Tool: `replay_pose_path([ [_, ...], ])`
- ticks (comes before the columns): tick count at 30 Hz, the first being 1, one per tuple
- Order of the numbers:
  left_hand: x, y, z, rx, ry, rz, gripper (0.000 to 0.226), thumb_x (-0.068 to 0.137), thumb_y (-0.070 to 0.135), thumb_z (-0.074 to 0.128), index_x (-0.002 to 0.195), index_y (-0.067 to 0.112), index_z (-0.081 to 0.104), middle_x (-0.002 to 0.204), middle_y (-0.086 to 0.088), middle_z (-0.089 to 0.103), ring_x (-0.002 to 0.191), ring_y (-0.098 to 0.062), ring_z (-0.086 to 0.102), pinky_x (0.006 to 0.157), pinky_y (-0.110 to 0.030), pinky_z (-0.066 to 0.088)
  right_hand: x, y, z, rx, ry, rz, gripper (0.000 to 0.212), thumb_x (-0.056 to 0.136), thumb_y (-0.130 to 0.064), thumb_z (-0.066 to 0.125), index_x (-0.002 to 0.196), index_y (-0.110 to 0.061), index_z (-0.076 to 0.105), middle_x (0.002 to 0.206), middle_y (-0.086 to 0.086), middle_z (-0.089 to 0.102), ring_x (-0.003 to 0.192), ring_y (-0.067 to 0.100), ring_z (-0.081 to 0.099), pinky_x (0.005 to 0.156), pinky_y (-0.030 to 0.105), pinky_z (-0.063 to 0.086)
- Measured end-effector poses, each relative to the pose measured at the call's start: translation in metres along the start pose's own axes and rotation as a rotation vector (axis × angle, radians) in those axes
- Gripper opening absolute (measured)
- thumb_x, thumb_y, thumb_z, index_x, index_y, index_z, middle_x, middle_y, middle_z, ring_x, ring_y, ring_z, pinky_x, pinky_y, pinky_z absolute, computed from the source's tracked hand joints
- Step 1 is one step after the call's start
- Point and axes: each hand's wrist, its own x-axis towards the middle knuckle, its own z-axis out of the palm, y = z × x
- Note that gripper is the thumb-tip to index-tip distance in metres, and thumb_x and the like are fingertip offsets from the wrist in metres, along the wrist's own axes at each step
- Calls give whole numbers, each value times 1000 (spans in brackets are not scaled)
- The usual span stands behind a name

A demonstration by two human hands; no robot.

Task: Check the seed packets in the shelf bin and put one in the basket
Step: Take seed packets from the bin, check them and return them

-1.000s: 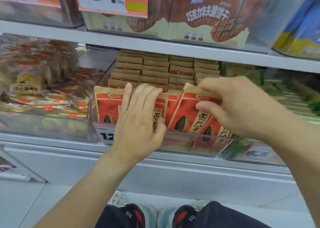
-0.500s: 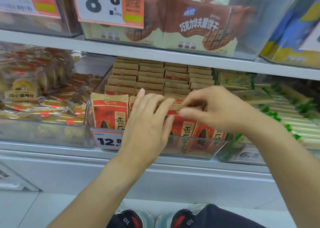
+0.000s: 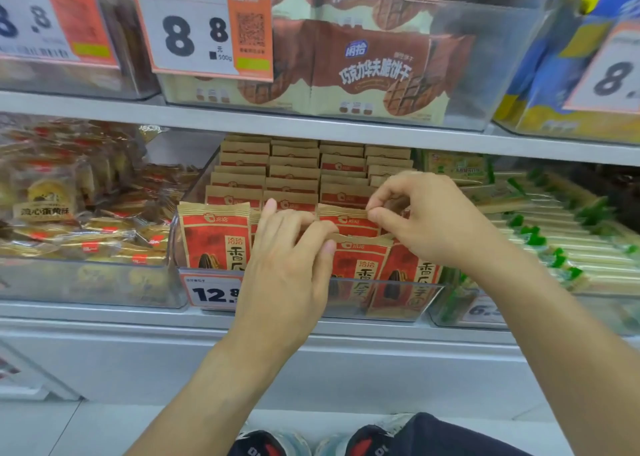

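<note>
Both hands work at the front of the clear shelf bin [image 3: 398,300], which sits on the middle shelf [image 3: 104,312] and is packed with rows of red and tan seed packets [image 3: 294,171] standing upright. The left hand [image 3: 287,268] reaches in from 6 o'clock, its fingers laid over the packet tops at the bin's centre, thumb pressed against the upper edge of the front seed packet [image 3: 360,265]; its grip is a loose pinch on that packet's tan top strip. The right hand [image 3: 426,220] comes in from 4 o'clock, and its grip is narrow, thumb and forefinger pinching the top edge of the packet behind [image 3: 346,218]. At 9 o'clock from the hands another front-row packet [image 3: 214,237] stands untouched in the bin's left corner. A price tag [image 3: 211,293] reading 12 hangs on the bin's front wall, partly covered by the left wrist. At 9 o'clock a neighbouring bin holds gold-wrapped pastries [image 3: 86,220]; at 3 o'clock lie green-trimmed bars [image 3: 554,234]. At 12 o'clock, on the upper shelf, are brown biscuit boxes [image 3: 374,71] and an 8.8 tag [image 3: 201,30].
</note>
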Motion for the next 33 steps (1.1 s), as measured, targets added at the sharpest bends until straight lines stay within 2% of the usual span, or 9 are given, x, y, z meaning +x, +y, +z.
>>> replay_pose_path([
  [3,1,8,-4,-153,56,-101,27,103,23,54,129,16,55,117,9,57,116,-10,55,123,-34,24,-9,-3,0,35,112,-89,9,97,-22,65,90,-26,66,94,-12,65,84,4,61,78,26,51],
  [7,6,20,-17,-413,196,-329,59,94,26,68,144,19,39,136,9,52,129,2,46,108,-15,37,-19,-15,-16,232,347,-231,9,103,-17,58,95,-23,57,78,-10,64,71,9,58,63,20,44],
  [11,17,40,-35,-554,233,-250,50,98,36,59,143,25,41,139,18,52,134,-2,47,108,-23,41,-29,-39,-35,357,680,-481,8,102,-8,60,103,-16,59,93,-17,60,81,-4,58,75,13,44],
  [14,23,64,-53,-634,234,-131,34,99,37,52,132,30,46,123,27,59,117,0,59,90,-14,48,-36,-55,-47,506,801,-559,11,101,-6,60,107,-14,57,97,-6,64,85,1,63,75,20,49],
  [17,22,78,-66,-702,232,-170,13,100,44,49,110,36,53,94,27,67,84,6,66,65,-6,47,-41,-68,-49,731,732,-430,9,100,-7,63,106,-13,60,88,-4,70,78,5,66,69,23,53],
  [20,8,80,-69,-802,179,-360,31,99,48,44,88,24,61,73,14,70,63,3,62,54,-10,46,-53,-70,-33,1023,535,-139,10,95,-11,67,103,-14,62,69,-1,72,62,8,67,56,24,54],
  [25,-49,71,-51,-940,-45,-828,38,95,44,46,91,16,71,74,-8,76,68,-23,74,55,-24,56,-101,-47,30,1113,195,280,32,86,-37,65,103,-10,70,79,11,78,70,25,76,62,33,61],
  [28,-103,62,-29,-881,-106,-1037,38,97,41,48,89,13,73,72,-13,75,73,-34,73,66,-36,57,-140,-33,77,1189,-7,493,37,84,-39,64,95,-6,75,80,15,78,70,25,75,62,28,59],
  [33,-188,69,7,-806,-101,-1313,36,100,33,51,85,10,74,69,-14,74,63,-28,71,61,-32,52,-201,-12,144,1106,-121,761,25,92,-31,64,93,-11,78,75,12,78,70,26,76,63,29,59],
])
